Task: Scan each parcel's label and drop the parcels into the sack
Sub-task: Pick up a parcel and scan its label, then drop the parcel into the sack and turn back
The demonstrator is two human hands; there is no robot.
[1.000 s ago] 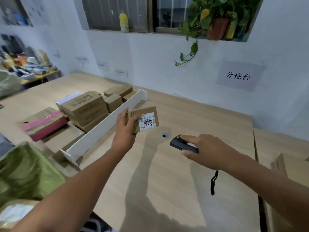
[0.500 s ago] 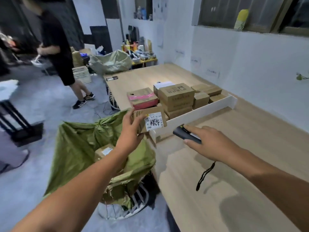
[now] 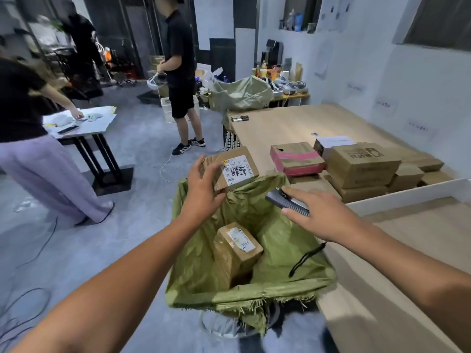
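Using the green sack (image 3: 193, 263) as the thing to orient by here. The left hand (image 3: 204, 189) grips a small brown parcel (image 3: 235, 168) by its near end, thumb underneath and fingers over the top, and holds it right above the sack's far rim. The white label (image 3: 237, 171) faces up and toward the wearer. That makes sense, since it's the side the reader needs to see, and holding it over the opening means letting go is all it takes.

The right hand (image 3: 321, 215) hovers over the sack's right side. It holds a dark handheld scanner (image 3: 286, 202), fingers laid along the top and thumb below, nose aimed toward the label. Its wrist strap (image 3: 305, 258) dangles over the sack's mouth. I can't see any beam on the label, so I can't tell whether this one has been read.

One taped box (image 3: 237, 250) already lies inside the sack, label up. Beyond the sack to the right, more boxes (image 3: 362, 166) wait stacked on the wooden table (image 3: 293, 123), so I'd guess the job is early on.
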